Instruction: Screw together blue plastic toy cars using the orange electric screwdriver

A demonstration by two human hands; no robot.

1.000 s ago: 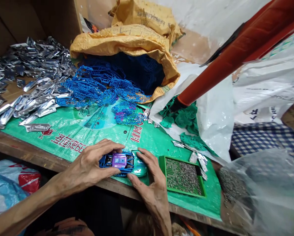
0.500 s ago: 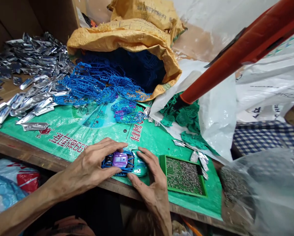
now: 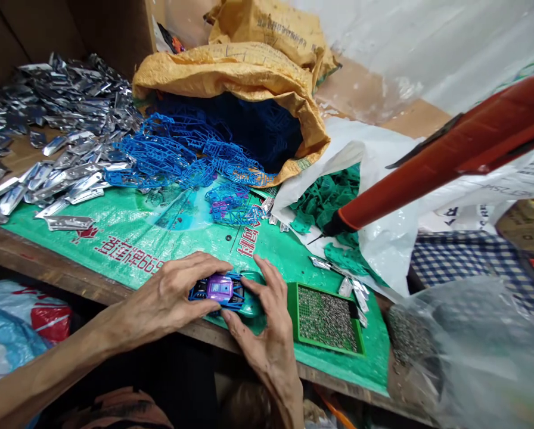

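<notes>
Nearest: L hand [image 3: 168, 292] half-closed, thumb + fingers on opp. sides of toy car [image 3: 221, 288] at its blue/purple end, gripping it. R hand [image 3: 267, 310] at the green end, index + thumb against opp. sides in a loose hold, other fingers spread. Car's btwn both hands, over front edge of green sheet [image 3: 128, 235] on wooden bench [image 3: 115, 291]; can't tell if it touches the sheet. Just R of R hand: green tray [image 3: 292, 313] w/ lots of small metal screws [image 3: 327, 319]. Further R, clear plastic bag [image 3: 486, 339], more small metal bits inside. Past tray, a few silver pcs [image 3: 360, 293]. Above those, red-orange tool [image 3: 437, 173], tilted, dark tip pointing down-L, in front of white bag [image 3: 383, 238] w/ green parts [image 3: 327, 193]. Mid-bench: tangle of blue frames [image 3: 168, 149] spilling from open yellow sack [image 3: 231, 71]. Far L: big pile of silver parts [image 3: 74, 113]. Behind it all, 2nd yellow sack [image 3: 271, 27].
</notes>
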